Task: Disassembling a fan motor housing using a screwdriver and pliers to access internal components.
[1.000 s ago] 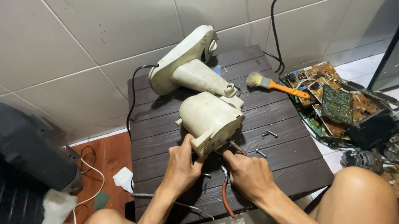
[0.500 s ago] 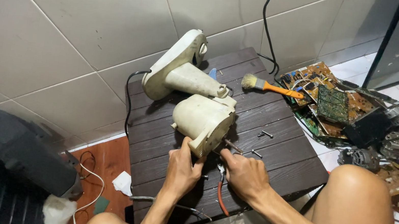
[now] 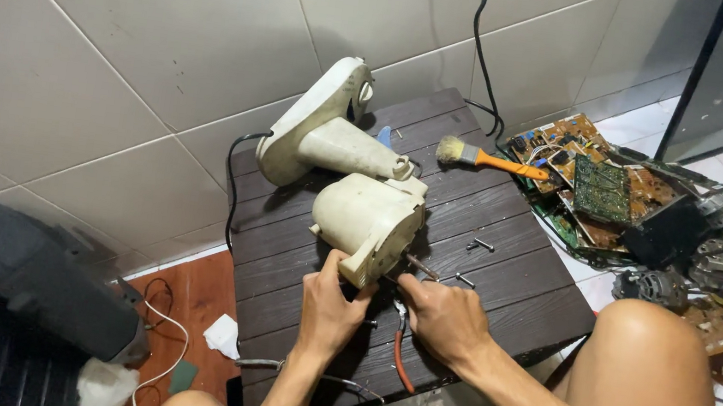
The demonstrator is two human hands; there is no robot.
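Observation:
A cream plastic fan motor housing (image 3: 367, 219) lies on a dark slatted wooden table (image 3: 502, 268), still joined to its cream stand and base (image 3: 320, 128). My left hand (image 3: 330, 312) grips the housing's lower near edge. My right hand (image 3: 441, 318) sits just right of it, fingers pinched on a thin metal tool or shaft (image 3: 419, 266) at the housing's open end. Red and grey wires (image 3: 398, 357) run from under my hands toward the table's front edge.
An orange-handled paintbrush (image 3: 484, 159) and loose screws (image 3: 479, 245) lie on the table. Circuit boards (image 3: 601, 186) and small motors (image 3: 653, 288) pile on the floor to the right. A dark bag (image 3: 35, 276) sits at left. My knee (image 3: 652, 362) is at right.
The view has shifted slightly. Both hands stay at the housing's near end, with the right hand's fingers working closer against the opening.

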